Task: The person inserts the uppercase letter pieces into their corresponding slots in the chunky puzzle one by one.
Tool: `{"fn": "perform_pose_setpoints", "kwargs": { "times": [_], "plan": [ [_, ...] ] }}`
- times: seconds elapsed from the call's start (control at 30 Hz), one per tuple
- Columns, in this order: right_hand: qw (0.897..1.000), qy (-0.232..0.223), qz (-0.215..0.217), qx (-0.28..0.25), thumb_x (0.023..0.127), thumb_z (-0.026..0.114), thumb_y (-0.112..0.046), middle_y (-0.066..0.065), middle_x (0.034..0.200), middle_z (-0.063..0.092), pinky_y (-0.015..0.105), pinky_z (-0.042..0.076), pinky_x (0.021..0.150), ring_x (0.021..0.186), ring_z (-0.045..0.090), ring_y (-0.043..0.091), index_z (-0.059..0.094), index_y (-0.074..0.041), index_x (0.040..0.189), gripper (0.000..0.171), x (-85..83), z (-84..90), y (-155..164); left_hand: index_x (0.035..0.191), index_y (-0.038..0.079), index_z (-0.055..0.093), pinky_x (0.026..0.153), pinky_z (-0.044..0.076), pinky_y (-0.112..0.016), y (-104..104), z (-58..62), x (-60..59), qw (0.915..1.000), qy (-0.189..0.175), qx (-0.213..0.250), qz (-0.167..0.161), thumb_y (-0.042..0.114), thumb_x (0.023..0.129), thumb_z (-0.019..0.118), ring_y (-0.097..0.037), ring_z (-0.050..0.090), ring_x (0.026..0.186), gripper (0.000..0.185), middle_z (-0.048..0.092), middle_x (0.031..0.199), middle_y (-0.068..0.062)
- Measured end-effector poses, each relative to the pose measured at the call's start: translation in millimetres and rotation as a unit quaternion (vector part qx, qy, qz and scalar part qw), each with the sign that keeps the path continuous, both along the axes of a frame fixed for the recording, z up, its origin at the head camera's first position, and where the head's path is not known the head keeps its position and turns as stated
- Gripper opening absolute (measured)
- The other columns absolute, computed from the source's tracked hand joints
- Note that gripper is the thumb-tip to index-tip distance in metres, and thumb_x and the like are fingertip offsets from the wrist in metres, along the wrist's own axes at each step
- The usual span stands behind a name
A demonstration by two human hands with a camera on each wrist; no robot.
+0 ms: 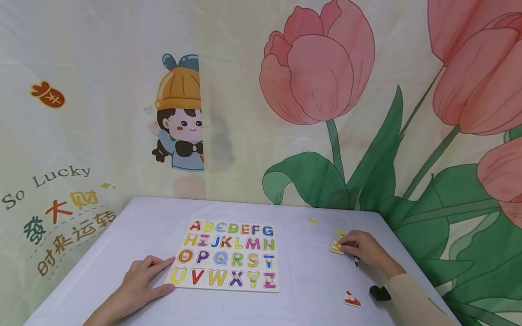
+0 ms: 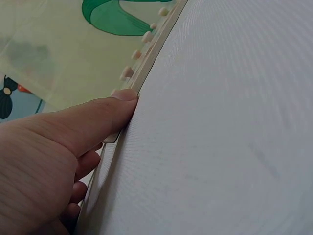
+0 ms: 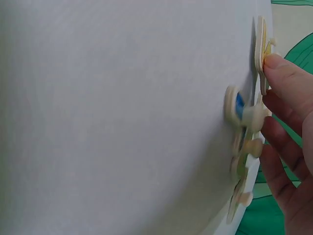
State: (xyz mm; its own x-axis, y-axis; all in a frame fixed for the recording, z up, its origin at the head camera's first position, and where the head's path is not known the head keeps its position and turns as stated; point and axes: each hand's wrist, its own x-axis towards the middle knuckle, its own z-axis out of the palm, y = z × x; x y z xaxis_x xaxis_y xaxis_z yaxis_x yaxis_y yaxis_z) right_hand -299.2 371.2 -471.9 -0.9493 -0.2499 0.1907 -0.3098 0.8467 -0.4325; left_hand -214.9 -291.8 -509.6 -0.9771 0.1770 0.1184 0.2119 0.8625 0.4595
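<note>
Flat on the pale grey table (image 1: 310, 271) lies the wooden alphabet puzzle board (image 1: 226, 255), steadied, it seems, by the left hand (image 1: 140, 283), whose straight fingers press its near left edge. Well to the right, the right hand (image 1: 364, 249) pinches a loose yellow letter piece (image 1: 336, 247) lying on the table.

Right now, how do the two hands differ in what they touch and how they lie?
The left hand lies flat with straight fingers against the alphabet board's left edge; the right hand sits off to the side, its curved fingers on a loose yellow piece. The left touches the board; the right touches only the piece. Both rest on the white table.
</note>
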Motion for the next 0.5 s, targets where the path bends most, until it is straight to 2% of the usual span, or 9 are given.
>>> {"fn": "perform_pose_setpoints", "kwargs": {
  "times": [0.2,0.5],
  "plan": [
    [1.0,0.013,0.014,-0.008,0.091,0.085,-0.019,-0.011,0.09,0.066,0.024,0.053,0.069,0.081,0.058,0.008,0.084,-0.022,0.103,0.012,4.3,5.5,-24,0.149,0.015,0.063,0.088,0.037,-0.043,0,0.4,-0.2,1.0,0.001,0.002,-0.002,0.063,0.081,0.083,-0.025,0.042,0.109,0.086,0.055,0.118,0.001],
    [0.998,0.039,0.052,-0.026,0.089,0.088,-0.02,-0.015,0.081,0.064,0.024,0.049,0.067,0.075,0.054,0.004,0.084,-0.021,0.098,0.009,15.6,6.7,-81,0.149,0.015,0.064,0.087,0.038,-0.042,0,-0.7,0.7,0.9999,0.012,0.003,-0.005,0.064,0.081,0.084,-0.024,0.042,0.108,0.086,0.054,0.117,0.003]
  ]
}}
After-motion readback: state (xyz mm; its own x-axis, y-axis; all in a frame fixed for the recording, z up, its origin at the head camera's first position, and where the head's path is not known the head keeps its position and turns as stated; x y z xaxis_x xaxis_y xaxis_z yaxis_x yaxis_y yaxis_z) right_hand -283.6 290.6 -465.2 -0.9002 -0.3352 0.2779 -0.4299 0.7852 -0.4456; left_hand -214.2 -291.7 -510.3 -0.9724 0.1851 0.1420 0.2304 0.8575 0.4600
